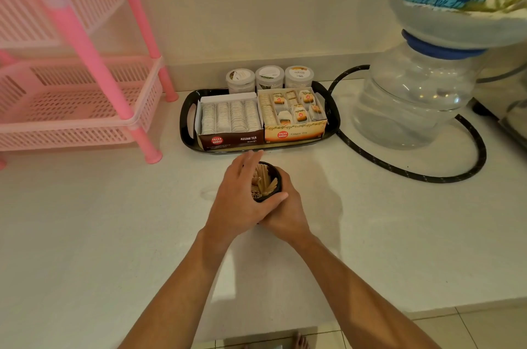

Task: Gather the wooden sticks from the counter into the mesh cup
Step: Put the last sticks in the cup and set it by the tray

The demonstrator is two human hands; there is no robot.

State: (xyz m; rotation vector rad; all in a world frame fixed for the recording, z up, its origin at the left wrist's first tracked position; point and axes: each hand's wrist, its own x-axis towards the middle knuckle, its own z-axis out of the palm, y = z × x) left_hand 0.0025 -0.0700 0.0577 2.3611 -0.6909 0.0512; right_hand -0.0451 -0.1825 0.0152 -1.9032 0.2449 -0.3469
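Note:
The black mesh cup [279, 177] stands on the white counter [114, 234], just in front of the tray. Several wooden sticks [263, 182] stand inside it, leaning to the right. My left hand [238, 203] wraps the cup's left side, fingers reaching along its far edge and thumb lying across the near rim. My right hand [288, 214] grips the cup from the right and near side, partly under the left thumb. The cup's lower body is hidden by both hands. No loose sticks show on the counter.
A black tray [186, 120] behind the cup carries two open tea boxes [231, 137] and three round jars [269, 77]. A pink plastic rack [85, 109] stands at the left, a water bottle dispenser [413, 97] with a black cable [427, 177] at the right. The counter's edge [370, 317] runs near me.

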